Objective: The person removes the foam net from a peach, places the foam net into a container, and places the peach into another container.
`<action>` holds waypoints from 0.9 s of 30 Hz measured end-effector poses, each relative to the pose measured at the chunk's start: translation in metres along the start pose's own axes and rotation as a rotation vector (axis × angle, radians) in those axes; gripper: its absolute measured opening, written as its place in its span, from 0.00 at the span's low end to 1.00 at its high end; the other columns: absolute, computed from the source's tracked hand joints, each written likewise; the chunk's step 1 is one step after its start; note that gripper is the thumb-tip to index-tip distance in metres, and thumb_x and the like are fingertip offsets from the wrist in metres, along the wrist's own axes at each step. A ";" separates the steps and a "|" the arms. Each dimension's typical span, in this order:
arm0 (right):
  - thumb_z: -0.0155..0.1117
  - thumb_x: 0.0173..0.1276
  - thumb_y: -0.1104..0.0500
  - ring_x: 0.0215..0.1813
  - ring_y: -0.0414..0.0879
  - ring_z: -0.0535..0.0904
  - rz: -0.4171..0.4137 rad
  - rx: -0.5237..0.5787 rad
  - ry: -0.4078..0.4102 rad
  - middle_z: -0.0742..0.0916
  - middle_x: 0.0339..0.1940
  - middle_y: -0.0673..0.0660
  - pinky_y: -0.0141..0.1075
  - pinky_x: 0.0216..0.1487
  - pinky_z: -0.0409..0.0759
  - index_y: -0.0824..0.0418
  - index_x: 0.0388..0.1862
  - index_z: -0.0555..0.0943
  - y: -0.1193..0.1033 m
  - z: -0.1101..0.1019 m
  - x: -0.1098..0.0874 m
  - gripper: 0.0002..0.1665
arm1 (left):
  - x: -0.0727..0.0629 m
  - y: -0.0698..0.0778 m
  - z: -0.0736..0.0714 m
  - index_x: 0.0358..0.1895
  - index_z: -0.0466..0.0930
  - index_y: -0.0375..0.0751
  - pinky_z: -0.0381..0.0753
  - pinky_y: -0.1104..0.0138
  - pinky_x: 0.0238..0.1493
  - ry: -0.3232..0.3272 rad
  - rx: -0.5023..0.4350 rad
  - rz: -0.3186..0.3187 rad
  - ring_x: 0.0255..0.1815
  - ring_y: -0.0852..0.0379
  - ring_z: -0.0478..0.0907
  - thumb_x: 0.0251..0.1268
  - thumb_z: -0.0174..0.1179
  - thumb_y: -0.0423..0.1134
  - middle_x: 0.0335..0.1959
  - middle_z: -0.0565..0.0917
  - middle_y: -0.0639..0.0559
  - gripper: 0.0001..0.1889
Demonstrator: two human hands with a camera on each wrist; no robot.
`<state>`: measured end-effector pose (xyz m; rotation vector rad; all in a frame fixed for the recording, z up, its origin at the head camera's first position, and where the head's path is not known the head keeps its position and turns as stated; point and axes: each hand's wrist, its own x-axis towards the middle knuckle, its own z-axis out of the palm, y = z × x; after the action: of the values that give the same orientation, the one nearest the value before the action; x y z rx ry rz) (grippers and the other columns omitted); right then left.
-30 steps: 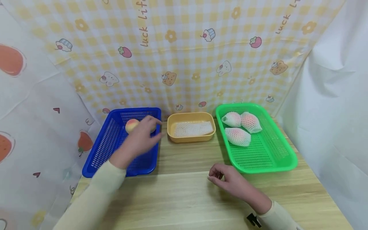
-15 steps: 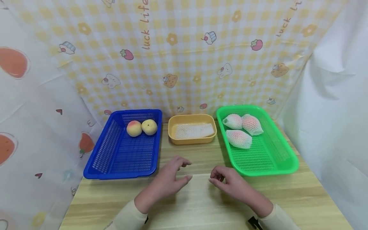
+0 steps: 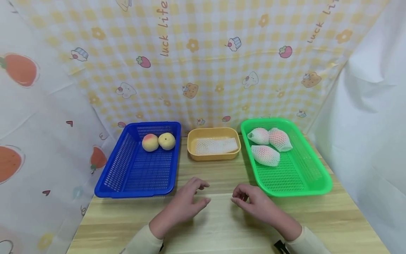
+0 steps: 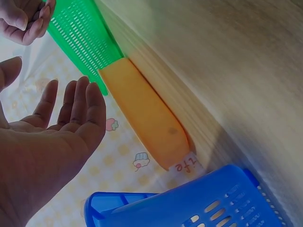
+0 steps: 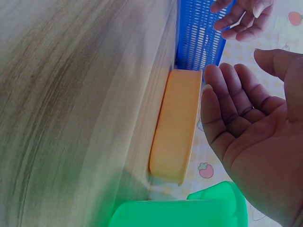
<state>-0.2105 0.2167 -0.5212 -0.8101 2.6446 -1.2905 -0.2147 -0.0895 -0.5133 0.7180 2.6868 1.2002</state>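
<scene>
My left hand (image 3: 186, 202) rests over the near middle of the wooden table, fingers loosely bent, holding nothing. To its right my right hand (image 3: 256, 202) lies with fingers loosely curled; the right wrist view shows its palm (image 5: 260, 142) bare. Two peaches, one blushed pink (image 3: 150, 143) and one pale yellow (image 3: 166, 141), sit together at the back of the blue basket (image 3: 109, 165). In the green basket (image 3: 320, 176) are three peaches in white foam nets, the nearest netted peach (image 3: 265, 155) lying on its side. A yellow tray (image 3: 214, 157) between the baskets holds flat white foam nets (image 3: 215, 145).
The wooden table (image 3: 215, 225) carries the two baskets and the tray along its back. Behind them hangs a yellow checked cloth (image 3: 206, 63). White cloth (image 3: 377, 116) closes in the right side, and a printed white cloth (image 3: 47, 123) the left.
My left hand has come back from over the blue basket to the near middle of the table, uncovering the pale yellow peach. The right hand has stayed in place.
</scene>
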 end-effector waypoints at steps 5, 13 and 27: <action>0.72 0.81 0.55 0.40 0.37 0.83 0.002 -0.008 0.004 0.86 0.36 0.39 0.36 0.42 0.85 0.47 0.43 0.85 -0.006 -0.005 0.000 0.04 | -0.001 0.000 0.000 0.67 0.81 0.52 0.84 0.48 0.64 -0.014 -0.037 -0.013 0.64 0.50 0.81 0.80 0.69 0.48 0.63 0.82 0.54 0.19; 0.70 0.83 0.53 0.41 0.38 0.83 -0.024 -0.009 0.023 0.87 0.37 0.42 0.38 0.40 0.85 0.45 0.45 0.84 -0.018 -0.031 -0.003 0.04 | -0.002 -0.003 -0.001 0.66 0.81 0.53 0.84 0.50 0.63 -0.011 -0.033 -0.007 0.63 0.51 0.81 0.80 0.69 0.47 0.62 0.82 0.56 0.18; 0.71 0.79 0.68 0.38 0.41 0.81 -0.128 -0.013 0.099 0.86 0.37 0.46 0.35 0.39 0.84 0.53 0.46 0.86 -0.018 -0.079 0.008 0.09 | -0.003 -0.007 -0.001 0.65 0.81 0.52 0.85 0.51 0.63 -0.011 -0.066 0.007 0.62 0.49 0.83 0.80 0.69 0.44 0.61 0.84 0.54 0.17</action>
<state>-0.2330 0.2595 -0.4558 -0.9562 2.7200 -1.3789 -0.2151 -0.0956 -0.5174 0.7227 2.6242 1.2760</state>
